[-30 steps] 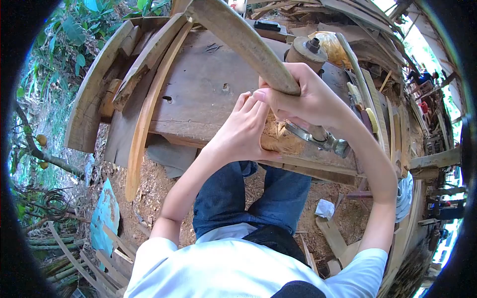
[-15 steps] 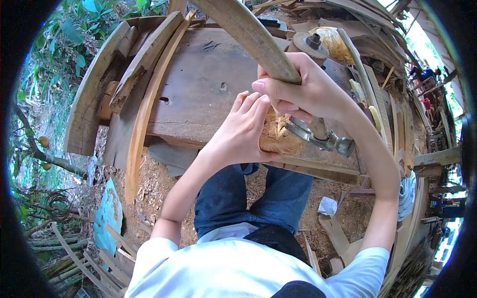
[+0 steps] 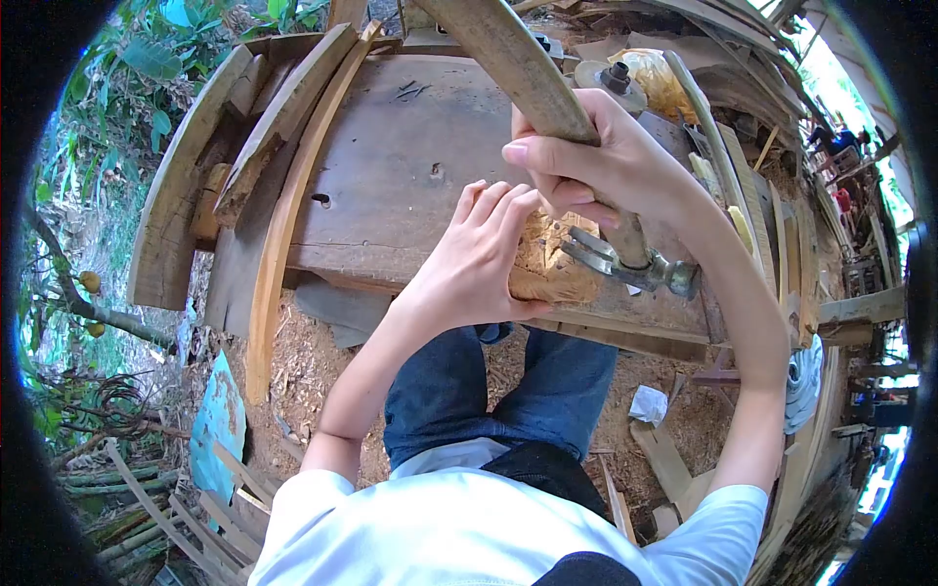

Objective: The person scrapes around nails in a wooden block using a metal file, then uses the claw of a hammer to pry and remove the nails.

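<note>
A claw hammer (image 3: 672, 276) is gripped in my right hand (image 3: 606, 161), whose fingers wrap round its wooden handle close to the metal head. The long handle slants up and to the left, out of the top of the view. Under the claw sits a light brown wooden block (image 3: 555, 278) with a rough, chipped top, at the near edge of the workbench (image 3: 391, 146). My left hand (image 3: 469, 256) clasps this block from its left side, thumb at the near face and fingers over the far side. The fingertips on the far side are partly hidden.
Long curved wooden planks (image 3: 283, 210) lean along the bench's left end. A machine part with a dark bolt (image 3: 616, 78) and a yellowish bag (image 3: 653, 78) are at the back right. Wood shavings cover the ground, with a crumpled white paper (image 3: 648, 404) on them.
The hammer has shifted slightly, its head a little to the right and its handle tilted more to the right. My left hand stays on the wooden block.
</note>
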{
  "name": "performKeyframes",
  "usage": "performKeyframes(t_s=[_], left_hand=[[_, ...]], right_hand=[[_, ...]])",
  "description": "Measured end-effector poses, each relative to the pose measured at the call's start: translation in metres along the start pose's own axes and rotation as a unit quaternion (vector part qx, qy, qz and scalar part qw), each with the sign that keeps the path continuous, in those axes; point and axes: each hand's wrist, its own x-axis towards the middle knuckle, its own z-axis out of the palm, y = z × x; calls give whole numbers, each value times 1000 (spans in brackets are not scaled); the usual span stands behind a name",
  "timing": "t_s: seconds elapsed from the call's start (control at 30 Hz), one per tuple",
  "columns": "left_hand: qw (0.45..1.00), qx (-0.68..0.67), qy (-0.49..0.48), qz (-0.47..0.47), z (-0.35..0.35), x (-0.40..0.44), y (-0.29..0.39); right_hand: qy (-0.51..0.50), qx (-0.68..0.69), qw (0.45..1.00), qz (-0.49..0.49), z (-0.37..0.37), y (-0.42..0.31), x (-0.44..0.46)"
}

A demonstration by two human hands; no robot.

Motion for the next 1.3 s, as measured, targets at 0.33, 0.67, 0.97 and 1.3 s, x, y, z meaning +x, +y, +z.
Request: performKeyframes(t_s=[0.33, 0.67, 0.97, 1.3], left_hand=[[1000, -7, 9, 9, 4, -1, -2], [1000, 4, 12, 4, 3, 0, 0], [1000, -12, -4, -10, 0, -1, 2], [999, -28, -21, -25, -1, 2, 2]], right_hand=[[13, -31, 999, -4, 6, -1, -2], [177, -195, 964, -38, 34, -2, -8], [175, -114, 974, 85, 16, -2, 5], [150, 41, 982, 105, -8, 8, 4]])
